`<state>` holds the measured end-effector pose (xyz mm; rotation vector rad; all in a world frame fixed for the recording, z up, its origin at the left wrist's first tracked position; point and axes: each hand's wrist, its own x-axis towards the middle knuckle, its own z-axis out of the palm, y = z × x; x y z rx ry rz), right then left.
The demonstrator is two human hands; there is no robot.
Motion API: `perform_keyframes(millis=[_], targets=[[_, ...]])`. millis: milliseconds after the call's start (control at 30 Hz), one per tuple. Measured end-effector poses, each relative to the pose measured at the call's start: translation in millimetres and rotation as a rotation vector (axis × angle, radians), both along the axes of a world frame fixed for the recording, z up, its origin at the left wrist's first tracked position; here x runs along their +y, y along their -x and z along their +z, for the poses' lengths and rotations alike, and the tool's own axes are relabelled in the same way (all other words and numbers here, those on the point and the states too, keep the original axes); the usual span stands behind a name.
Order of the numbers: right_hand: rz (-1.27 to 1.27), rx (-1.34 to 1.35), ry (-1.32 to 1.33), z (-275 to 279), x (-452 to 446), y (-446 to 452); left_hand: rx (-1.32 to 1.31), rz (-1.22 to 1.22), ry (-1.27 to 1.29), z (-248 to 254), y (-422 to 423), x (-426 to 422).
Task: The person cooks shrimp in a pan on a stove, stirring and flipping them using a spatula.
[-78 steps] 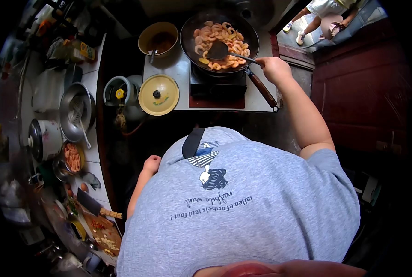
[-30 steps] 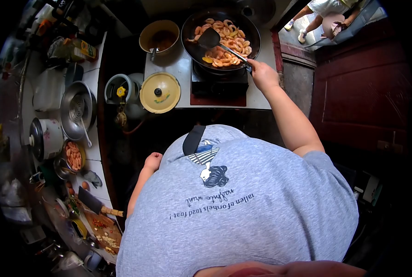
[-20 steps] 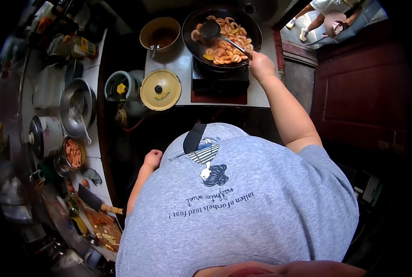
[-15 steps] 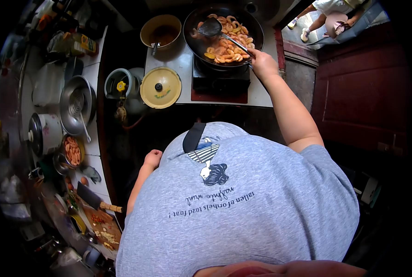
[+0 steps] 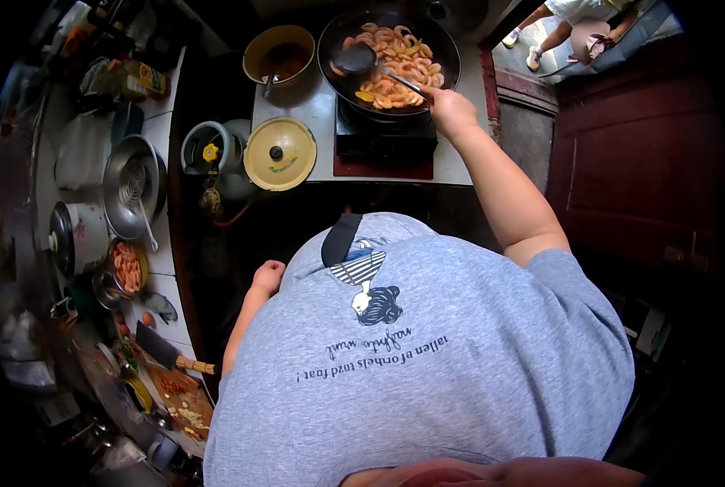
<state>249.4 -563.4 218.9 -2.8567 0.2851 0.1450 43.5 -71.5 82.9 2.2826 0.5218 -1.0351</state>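
Note:
My right hand (image 5: pixel 454 112) is closed round the handle of a dark spatula (image 5: pixel 356 58). The spatula's head rests at the left side of a black wok (image 5: pixel 451 81), against a heap of pink-orange shrimp (image 5: pixel 403 61). A few yellowish slices lie among the shrimp. The wok sits on a black stove (image 5: pixel 378 138). Down by the left side of my grey T-shirt, my left hand (image 5: pixel 271 276) hangs with curled fingers and nothing visible in it.
Left of the wok are a yellow bowl (image 5: pixel 257 61) and an enamel lid (image 5: pixel 293 162). A gas cylinder (image 5: pixel 236 178) stands beside the stove table. The left counter bears a steel basin (image 5: pixel 123 207), a rice cooker (image 5: pixel 86 235) and a cleaver (image 5: pixel 158 347). A person (image 5: pixel 577 16) is outside the doorway.
My right hand has moved a little left, and the spatula's head has shifted left and toward me inside the wok. My left hand stays where it was.

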Motion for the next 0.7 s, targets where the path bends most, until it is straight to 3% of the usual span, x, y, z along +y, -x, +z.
perform_keyframes(millis=[300, 400, 700], targets=[[0.113, 0.122, 0.057, 26.3, -44.2, 40.5, -0.035, -0.052, -0.005, -14.3, 5.9, 7.9], [0.07, 0.311, 0.032, 23.5, -50.1, 40.0, -0.039, -0.064, -0.014, -12.6, 7.6, 9.1], [-0.008, 0.206, -0.053, 35.0, -61.6, 44.3, -0.014, 0.019, 0.024, -5.2, 3.5, 3.4]])
